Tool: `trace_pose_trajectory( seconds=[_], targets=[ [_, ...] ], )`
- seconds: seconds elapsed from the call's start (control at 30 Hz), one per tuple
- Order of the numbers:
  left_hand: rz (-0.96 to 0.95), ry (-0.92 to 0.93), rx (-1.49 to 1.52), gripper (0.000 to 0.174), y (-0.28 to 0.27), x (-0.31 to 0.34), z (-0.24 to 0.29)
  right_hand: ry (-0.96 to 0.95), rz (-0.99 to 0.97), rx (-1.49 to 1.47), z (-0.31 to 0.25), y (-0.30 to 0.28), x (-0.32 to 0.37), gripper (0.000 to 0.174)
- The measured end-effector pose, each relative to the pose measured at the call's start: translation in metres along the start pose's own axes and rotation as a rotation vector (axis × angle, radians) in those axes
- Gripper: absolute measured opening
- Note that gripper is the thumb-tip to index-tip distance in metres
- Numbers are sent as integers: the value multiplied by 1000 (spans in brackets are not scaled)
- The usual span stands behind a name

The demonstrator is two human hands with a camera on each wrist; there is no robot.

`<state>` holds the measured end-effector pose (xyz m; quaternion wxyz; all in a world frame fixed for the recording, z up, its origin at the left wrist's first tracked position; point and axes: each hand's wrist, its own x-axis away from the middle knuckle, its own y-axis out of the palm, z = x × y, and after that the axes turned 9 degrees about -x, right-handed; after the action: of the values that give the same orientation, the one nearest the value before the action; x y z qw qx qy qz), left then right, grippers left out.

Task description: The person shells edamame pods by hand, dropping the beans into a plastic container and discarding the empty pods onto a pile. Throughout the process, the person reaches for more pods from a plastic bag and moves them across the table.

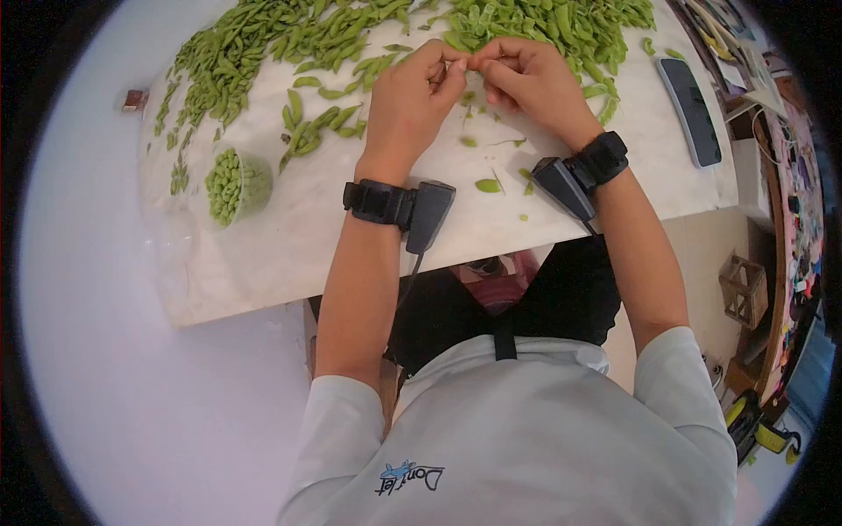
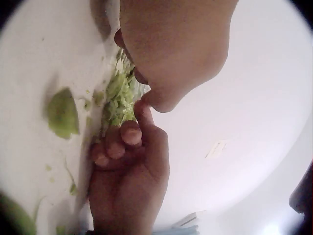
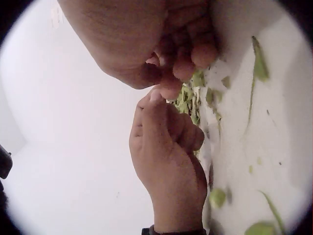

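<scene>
Two hands meet at their fingertips over the counter [image 1: 303, 263], right of the cup [image 1: 258, 184] and farther from the person's body than it: the left hand [image 1: 409, 107] and the right hand [image 1: 538, 86]. Each grip is narrow, thumb and forefinger drawn to a pinch; whether a pod sits between the tips I cannot tell, as the fingers hide the spot. Bringing both pinches together like this seems suited to fine work on something small.

Just beyond the hands, past the cup and to its right, lies a heap of shells [image 1: 481, 19], many seemingly split, close enough that a short reach would do. Whole pods [image 1: 241, 57] are heaped beyond the cup, and a small bunch [image 1: 314, 133] lies between the cup and the left hand, probably set apart for easy picking. The cup holds loose beans [image 1: 225, 187]; its place outside the left arm likely keeps it clear of the elbows. One flat green piece [image 1: 488, 186] lies level with the cup, well to its right, between the wrists. Farthest right of the cup, the phone [image 1: 690, 112] lies near the counter's edge, perhaps to spare it the scraps.
</scene>
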<state>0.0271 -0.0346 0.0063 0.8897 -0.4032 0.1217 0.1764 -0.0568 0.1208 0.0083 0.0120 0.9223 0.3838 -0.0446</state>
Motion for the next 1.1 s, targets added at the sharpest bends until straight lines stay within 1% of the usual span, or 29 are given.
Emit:
trace_pose_trajectory(
  seconds=[0.1,0.17,0.3,0.4,0.47,0.5,0.57,0.6,0.67,0.77,0.8,0.9,0.93,1.03,1.1],
  targets=[
    [-39,-26,-43,16,0,-1,0,23,9,-23,4,1,-1,17],
    [-18,-39,-32,16,1,-1,1,31,28,-25,4,2,-1,17],
    [-12,-83,18,19,0,-1,1,10,-4,-53,5,0,-1,17],
    [111,-51,260,19,6,-3,-2,-6,-36,-50,4,0,-1,17],
    [185,-164,429,19,-3,-4,-4,-41,-97,-42,3,0,0,17],
    [220,-218,515,19,-9,-5,-5,-22,-176,-27,3,0,1,17],
    [321,-219,746,20,-14,-9,-12,20,-331,4,1,5,6,17],
    [369,-220,862,20,-15,-10,-14,79,-418,32,-5,8,11,18],
    [388,-220,932,22,-15,-11,-17,188,-598,89,-24,15,15,19],
    [404,-203,1018,22,-14,-12,-22,30,-712,305,-34,26,21,22],
    [408,-191,1047,22,-14,-13,-24,-29,-724,366,-31,30,23,23],
    [448,-236,1076,21,-13,-16,-25,-48,-706,459,-27,39,31,22],
    [451,-239,1076,21,-13,-16,-26,49,-713,499,-34,40,30,24],
    [453,-249,1074,20,-11,-15,-26,11,-672,576,-35,44,35,22],
    [451,-238,1070,19,-10,-16,-26,7,-639,685,-40,48,38,21]
  ],
)
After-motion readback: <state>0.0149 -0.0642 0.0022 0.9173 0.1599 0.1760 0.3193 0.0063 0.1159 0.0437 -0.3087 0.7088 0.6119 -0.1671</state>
